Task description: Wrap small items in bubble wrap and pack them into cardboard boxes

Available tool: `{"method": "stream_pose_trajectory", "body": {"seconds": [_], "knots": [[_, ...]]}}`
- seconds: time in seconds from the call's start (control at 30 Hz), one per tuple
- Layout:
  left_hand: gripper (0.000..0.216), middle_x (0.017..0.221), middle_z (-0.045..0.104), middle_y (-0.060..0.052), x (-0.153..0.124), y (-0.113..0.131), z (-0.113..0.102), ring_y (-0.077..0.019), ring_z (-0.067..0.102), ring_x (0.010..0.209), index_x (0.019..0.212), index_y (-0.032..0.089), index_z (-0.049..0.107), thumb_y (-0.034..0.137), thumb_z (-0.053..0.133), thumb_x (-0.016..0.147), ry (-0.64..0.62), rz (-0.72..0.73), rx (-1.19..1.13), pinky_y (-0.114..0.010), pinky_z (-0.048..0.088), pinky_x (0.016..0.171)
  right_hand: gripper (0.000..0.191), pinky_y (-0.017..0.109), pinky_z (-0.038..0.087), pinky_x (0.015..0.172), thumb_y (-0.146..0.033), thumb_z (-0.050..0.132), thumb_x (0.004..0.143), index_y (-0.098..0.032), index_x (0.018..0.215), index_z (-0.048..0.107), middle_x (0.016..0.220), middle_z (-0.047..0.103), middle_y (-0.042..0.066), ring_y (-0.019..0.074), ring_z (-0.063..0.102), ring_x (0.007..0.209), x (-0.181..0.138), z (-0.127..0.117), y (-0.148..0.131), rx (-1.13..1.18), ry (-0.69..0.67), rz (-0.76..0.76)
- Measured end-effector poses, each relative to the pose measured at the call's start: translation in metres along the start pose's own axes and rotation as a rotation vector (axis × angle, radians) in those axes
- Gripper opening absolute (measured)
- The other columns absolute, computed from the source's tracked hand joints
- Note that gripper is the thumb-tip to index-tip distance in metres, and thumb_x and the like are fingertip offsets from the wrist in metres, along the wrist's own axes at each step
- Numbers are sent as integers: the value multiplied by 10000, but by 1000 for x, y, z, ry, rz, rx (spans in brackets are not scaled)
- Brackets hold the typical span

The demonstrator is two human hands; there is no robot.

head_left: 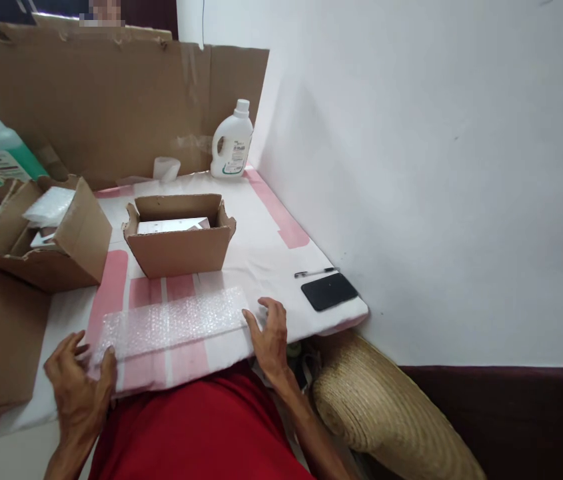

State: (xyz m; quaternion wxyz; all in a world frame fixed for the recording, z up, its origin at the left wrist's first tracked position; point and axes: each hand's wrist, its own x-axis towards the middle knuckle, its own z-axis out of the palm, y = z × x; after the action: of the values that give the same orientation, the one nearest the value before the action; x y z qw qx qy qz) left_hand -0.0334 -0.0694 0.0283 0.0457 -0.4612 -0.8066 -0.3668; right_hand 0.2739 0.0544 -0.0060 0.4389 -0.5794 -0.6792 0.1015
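Note:
A flat strip of clear bubble wrap [174, 325] lies on the pink and white table cover [266, 267] near the front edge. My left hand [78, 383] is at its left end, thumb and fingers spread apart. At the right end is my right hand [270, 337], its thumb and fingers also apart, close to the wrap's edge. Neither hand grips the strip. Just beyond the wrap stands an open cardboard box [184, 252] with a white item [171, 225] inside, only its top showing.
More open cardboard boxes [86, 233] stand at left, one holding bubble wrap [50, 205]. Behind are a green-liquid jug [16, 150], a white bottle [234, 143] and a cardboard panel [111, 100]. A phone [329, 291] and pen [314, 273] lie at right, beside the wall [436, 200].

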Motion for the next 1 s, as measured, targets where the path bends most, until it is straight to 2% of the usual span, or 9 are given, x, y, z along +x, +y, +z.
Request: {"method": "stream_pose_trajectory", "body": {"seconds": [0.07, 0.1, 0.23, 0.3, 0.4, 0.53, 0.67, 0.8, 1.0], "knots": [[647, 1498, 466, -216, -5, 14, 8, -355, 487, 1356, 1479, 136, 451, 430, 574, 915, 92, 165, 51, -559, 393, 1139, 327, 499, 485, 1017, -353, 542, 1022, -159, 1285, 545, 1253, 615, 175, 296, 554, 1202, -7, 1, -23, 32, 7, -119], [611, 1512, 474, -201, -8, 19, 15, -347, 462, 1393, 1506, 166, 426, 379, 539, 944, 76, 278, 70, -554, 361, 1163, 393, 497, 462, 1071, -361, 537, 1023, -151, 1355, 511, 1327, 595, 187, 295, 527, 1278, -11, 5, -38, 60, -54, -217], [659, 1530, 499, -171, -22, 19, 62, -314, 427, 1449, 1620, 228, 199, 283, 392, 992, -173, 699, 114, -499, 359, 1156, 792, 470, 319, 1231, -581, 527, 987, -80, 1559, 306, 1555, 468, 181, 292, 358, 1487, -28, 32, -86, 98, -492, -564], [679, 1552, 479, -180, -25, 13, 82, -330, 358, 1496, 1633, 206, 122, 305, 344, 999, -181, 778, 159, -526, 306, 1181, 875, 483, 248, 1261, -644, 483, 983, -64, 1591, 237, 1618, 386, 178, 286, 282, 1533, -30, 45, -89, 26, -615, -594], [706, 1581, 435, -202, -25, 7, 93, -352, 325, 1512, 1630, 166, 113, 398, 343, 1005, -184, 749, 203, -561, 272, 1194, 890, 529, 210, 1264, -664, 456, 984, -76, 1607, 215, 1643, 333, 179, 291, 233, 1554, -26, 50, -64, -65, -650, -571], [739, 1627, 348, -217, -22, -1, 80, -383, 271, 1532, 1620, 144, 174, 497, 358, 997, -237, 654, 224, -599, 277, 1192, 900, 543, 225, 1252, -638, 493, 981, -114, 1633, 161, 1676, 229, 170, 300, 185, 1569, -17, 33, -19, -214, -585, -384], [782, 1634, 317, -236, -14, -28, 60, -420, 266, 1525, 1614, 145, 192, 578, 347, 982, -268, 543, 267, -647, 307, 1163, 931, 569, 196, 1248, -628, 527, 972, -151, 1646, 96, 1685, 185, 162, 309, 157, 1575, -14, 23, 1, -322, -562, -230], [809, 1610, 373, -209, 0, -56, 39, -385, 359, 1490, 1609, 192, 202, 602, 428, 950, -353, 526, 212, -619, 375, 1150, 929, 557, 168, 1254, -646, 495, 978, -145, 1645, 88, 1694, 146, 148, 297, 120, 1582, -15, 25, 4, -343, -576, -234], [458, 1430, 560, -137, 19, -63, 14, -275, 628, 1252, 1358, 222, 518, 439, 509, 955, -356, 702, 94, -428, 572, 1010, 892, 559, 148, 1250, -689, 423, 983, -148, 1640, 157, 1690, 169, 147, 302, 146, 1577, 7, 27, 16, -384, -606, -317]]}}
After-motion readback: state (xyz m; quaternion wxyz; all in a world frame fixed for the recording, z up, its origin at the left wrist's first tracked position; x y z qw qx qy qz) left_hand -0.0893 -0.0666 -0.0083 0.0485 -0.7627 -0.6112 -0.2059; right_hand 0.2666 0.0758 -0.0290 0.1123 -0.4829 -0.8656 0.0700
